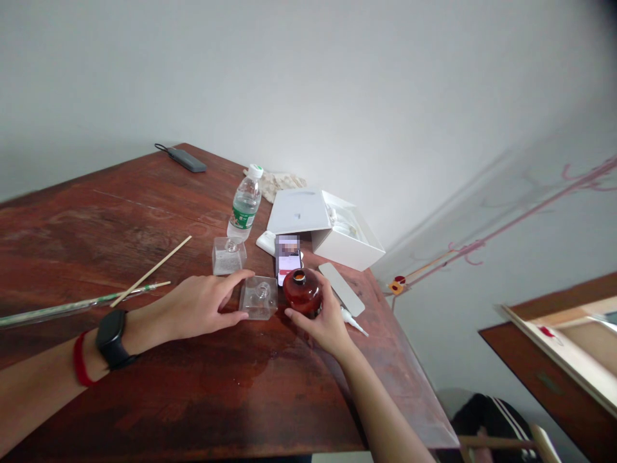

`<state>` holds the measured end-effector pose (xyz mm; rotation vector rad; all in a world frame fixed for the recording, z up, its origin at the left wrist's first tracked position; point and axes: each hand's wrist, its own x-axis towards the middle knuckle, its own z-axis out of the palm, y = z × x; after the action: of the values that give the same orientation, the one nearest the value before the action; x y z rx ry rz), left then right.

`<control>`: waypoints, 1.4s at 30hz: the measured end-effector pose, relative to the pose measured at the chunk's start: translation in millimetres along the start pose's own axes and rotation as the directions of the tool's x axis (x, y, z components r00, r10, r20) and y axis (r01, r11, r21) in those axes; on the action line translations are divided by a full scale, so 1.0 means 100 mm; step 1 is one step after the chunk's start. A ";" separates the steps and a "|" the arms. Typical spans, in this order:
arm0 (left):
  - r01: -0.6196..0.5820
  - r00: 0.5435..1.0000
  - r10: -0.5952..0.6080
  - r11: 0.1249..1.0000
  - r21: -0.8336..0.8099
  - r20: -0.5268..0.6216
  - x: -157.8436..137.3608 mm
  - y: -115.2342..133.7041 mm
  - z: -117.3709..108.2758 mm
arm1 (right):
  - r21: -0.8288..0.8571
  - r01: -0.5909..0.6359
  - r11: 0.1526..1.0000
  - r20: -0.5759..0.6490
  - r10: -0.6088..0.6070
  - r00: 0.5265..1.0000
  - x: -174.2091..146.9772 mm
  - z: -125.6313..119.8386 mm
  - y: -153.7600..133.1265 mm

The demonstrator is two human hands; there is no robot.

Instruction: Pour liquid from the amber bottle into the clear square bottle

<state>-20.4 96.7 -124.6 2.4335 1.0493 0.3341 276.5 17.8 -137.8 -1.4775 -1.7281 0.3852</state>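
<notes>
My right hand point(328, 316) is wrapped round a squat amber glass bottle point(301, 292) with an uncapped round mouth, thumb in front and fingers behind. At the left side of a clear square glass bottle point(259, 299) is my left hand point(205, 303), its thumb and forefinger spread apart. Those fingertips lie close to the glass corners; firm contact cannot be made out. Behind it stands a second clear square bottle point(228, 257). A lit phone point(288, 254) leans just beyond the amber bottle.
Further back are a water bottle point(243, 207), an open white box point(354, 241) and a crumpled cloth point(277, 184). Wooden sticks point(153, 270) and a wrapped stick bundle point(62, 312) lie left. A white-tipped tube point(354, 321) lies right, near the table edge. A grey device point(187, 159) lies far left.
</notes>
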 end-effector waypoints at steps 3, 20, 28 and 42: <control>-0.005 1.000 0.005 1.000 -0.003 0.000 0.00 0.01 -0.01 | -0.001 0.008 1.000 -0.001 -0.008 1.000 0.00 0.00 0.00; -0.034 0.999 0.033 0.999 -0.029 -0.022 0.00 -0.04 0.03 | -0.031 0.014 0.999 -0.003 -0.014 1.000 0.00 -0.01 0.02; -0.039 0.999 0.039 0.999 -0.019 0.000 0.01 -0.04 0.03 | -0.038 0.013 0.999 -0.005 -0.013 1.000 -0.01 0.01 0.03; -0.039 0.999 0.037 0.994 -0.102 -0.023 -0.01 0.01 -0.02 | -0.069 0.072 0.995 -0.045 -0.075 0.996 -0.02 0.01 0.13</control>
<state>-21.5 95.6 -122.2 2.3653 0.9715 0.4169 284.1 19.3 -148.0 -1.4543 -1.7668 0.2539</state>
